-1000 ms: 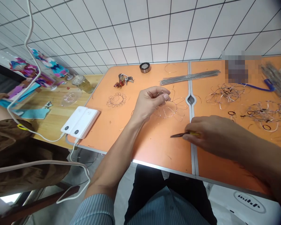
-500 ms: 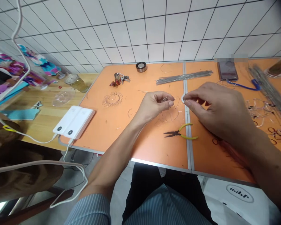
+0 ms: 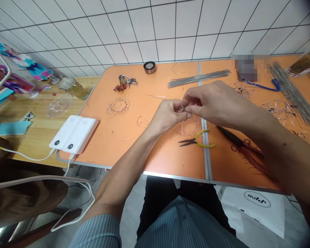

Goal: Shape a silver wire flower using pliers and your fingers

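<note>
Over the orange table, my left hand pinches a small piece of thin wire between thumb and fingers. My right hand meets it there, its thumb and fingertips closed at the same wire; whether it grips a separate end is too small to tell. Below the hands lies a loose ring of fine wire. Yellow-handled pliers rest just in front of that ring, jaws pointing left. Large dark scissors with red handles lie partly under my right forearm.
A looped wire ring, keys and a tape roll are at the left and back. Wire bundles lie behind my hands and at the far right. White power banks sit at the left edge, cables attached.
My right hand has moved left and now meets my left hand at the wire. The scissors under the right forearm show more. The whole view has shifted slightly.
</note>
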A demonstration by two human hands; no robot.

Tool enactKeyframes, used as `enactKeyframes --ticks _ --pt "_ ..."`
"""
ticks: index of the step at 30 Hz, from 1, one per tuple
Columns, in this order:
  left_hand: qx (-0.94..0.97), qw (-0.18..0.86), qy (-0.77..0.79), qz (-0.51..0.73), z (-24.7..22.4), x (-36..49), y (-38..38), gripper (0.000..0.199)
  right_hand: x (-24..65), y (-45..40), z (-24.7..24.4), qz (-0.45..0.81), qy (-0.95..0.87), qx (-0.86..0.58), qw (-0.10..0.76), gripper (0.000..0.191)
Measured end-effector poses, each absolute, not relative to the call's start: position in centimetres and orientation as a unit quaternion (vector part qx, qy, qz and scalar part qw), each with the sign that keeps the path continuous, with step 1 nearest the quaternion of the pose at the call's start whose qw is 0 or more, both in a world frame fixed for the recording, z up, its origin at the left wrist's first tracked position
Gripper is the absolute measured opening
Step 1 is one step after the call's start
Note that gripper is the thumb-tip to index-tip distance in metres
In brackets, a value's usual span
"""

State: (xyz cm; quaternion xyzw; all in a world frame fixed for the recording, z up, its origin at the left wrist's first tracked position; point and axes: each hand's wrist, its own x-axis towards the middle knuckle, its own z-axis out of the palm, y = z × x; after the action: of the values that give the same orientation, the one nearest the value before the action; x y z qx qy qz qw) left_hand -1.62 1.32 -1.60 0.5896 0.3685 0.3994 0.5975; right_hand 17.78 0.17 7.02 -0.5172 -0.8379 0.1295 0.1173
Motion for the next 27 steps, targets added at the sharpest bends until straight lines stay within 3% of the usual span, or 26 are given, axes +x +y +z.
enactKeyframes --ticks 9,17,27 --pt "0.579 0.594 0.369 0.419 -2.0 -1.5 1.5 0.019 16.9 1.0 6.9 0.121 -0.817 -0.556 0.093 0.016" --pt "0.538 0.659 0.342 0.399 -1.6 -2.2 1.6 0.043 17.5 1.2 6.3 0.136 -0.833 -0.527 0.099 0.017" --pt "0.495 0.687 0.369 0.383 -1.5 -2.8 1.8 0.044 17.6 1.2 6.0 0.109 -0.863 -0.482 0.106 0.031"
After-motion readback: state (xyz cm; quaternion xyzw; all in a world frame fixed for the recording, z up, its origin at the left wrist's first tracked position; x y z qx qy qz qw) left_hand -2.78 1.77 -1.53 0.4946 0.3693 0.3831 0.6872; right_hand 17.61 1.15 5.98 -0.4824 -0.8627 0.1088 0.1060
